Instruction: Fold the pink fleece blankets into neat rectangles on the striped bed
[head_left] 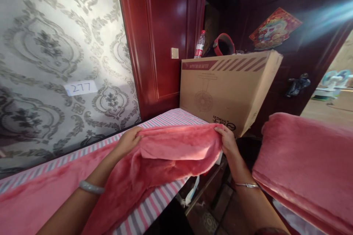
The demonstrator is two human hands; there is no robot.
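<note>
— What's she got hold of, from where you stand?

— Looking down from the head view, a pink fleece blanket [165, 154], spread over the striped mattress [154, 205] just in front of the cardboard box [228, 88]. The left hand [128, 141] is closed on the folded edge on the side away from the box, fingers curled over the pile. The right hand [227, 141] pinches the corner nearest the box, thumb on top, just below the box's lower edge.

— Heavy stuff?

— I'd say not. It sags and ripples between the two hands, so it looks soft, limp and fairly light, with a plush nap that shouldn't slip. Nothing fragile about it. It will droop wherever it isn't held, so the corners and the folded edge seem the sensible places to grip.

— Anything else about?

— A plastic bottle [200, 44] and a red ring-shaped thing [224, 44] behind the top of the box, a label reading 277 [81, 88] on the patterned wall well to the box's left, and another pink folded blanket [303, 161] to the box's right, lower down.
</note>
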